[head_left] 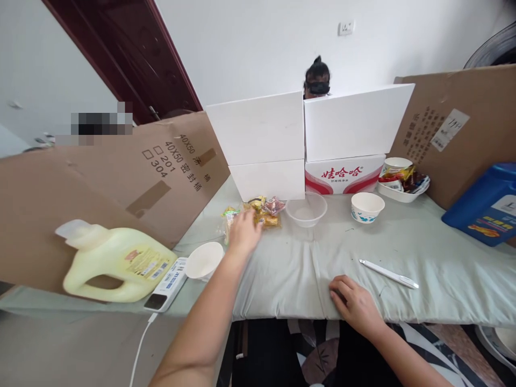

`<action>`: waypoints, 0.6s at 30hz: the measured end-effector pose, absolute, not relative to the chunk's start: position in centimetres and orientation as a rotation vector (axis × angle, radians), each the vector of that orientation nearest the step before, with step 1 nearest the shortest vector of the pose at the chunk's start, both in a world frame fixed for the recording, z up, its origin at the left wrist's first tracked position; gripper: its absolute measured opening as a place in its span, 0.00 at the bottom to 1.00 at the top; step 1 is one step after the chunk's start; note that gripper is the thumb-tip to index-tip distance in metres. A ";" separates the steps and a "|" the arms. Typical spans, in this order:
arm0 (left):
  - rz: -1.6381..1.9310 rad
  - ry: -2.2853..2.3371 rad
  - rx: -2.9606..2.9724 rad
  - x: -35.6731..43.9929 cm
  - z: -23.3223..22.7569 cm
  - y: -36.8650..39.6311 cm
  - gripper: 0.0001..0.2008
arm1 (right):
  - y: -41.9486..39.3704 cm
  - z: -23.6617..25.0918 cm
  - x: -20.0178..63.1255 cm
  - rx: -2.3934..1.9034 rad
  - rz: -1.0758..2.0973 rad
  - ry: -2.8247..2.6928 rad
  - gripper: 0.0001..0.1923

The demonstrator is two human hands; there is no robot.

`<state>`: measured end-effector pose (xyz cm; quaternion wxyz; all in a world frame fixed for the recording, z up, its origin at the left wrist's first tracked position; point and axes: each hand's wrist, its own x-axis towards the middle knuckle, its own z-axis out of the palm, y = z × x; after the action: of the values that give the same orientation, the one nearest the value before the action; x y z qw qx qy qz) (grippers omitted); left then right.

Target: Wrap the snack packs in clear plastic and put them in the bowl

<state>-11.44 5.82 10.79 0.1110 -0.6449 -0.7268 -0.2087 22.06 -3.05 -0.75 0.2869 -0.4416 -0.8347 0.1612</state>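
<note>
Snack packets (264, 210) lie heaped toward the table's (290, 269) far edge, the left hand (244, 232) spread loosely on them. Right hand (355, 303) rests curled, grasping nothing, at the near edge, bare cloth between the two.

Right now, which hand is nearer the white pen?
Right. The right hand rests on the cloth near the table's front edge, a little left of the white pen. The left hand is far off at the snack packets.

Left cardboard sheet (121, 177): "40X50", "201", "304", checkbox squares, Chinese characters. White-red carton (344, 174): red brand "娃哈哈", small line beneath unreadable. Right cardboard (455, 123): faint Chinese print, white sticker, illegible.
</note>
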 end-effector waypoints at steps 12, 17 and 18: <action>-0.610 -2.323 -2.077 -7.0 8.1 18.9 0.14 | -3.3 -0.4 21.9 -1.202 0.510 -2.170 0.09; -1.010 -2.424 -1.807 -9.3 10.5 17.4 0.13 | -3.2 -0.6 21.9 -1.206 0.503 -2.165 0.09; -1.108 -2.447 -1.731 -9.8 11.0 16.8 0.14 | -3.2 -0.7 21.9 -1.206 0.497 -2.166 0.09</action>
<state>-9.81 16.81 11.05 -0.0271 -0.5415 -0.7654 -0.3466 21.88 -3.20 -0.66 0.3020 -0.4546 -0.8167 0.1875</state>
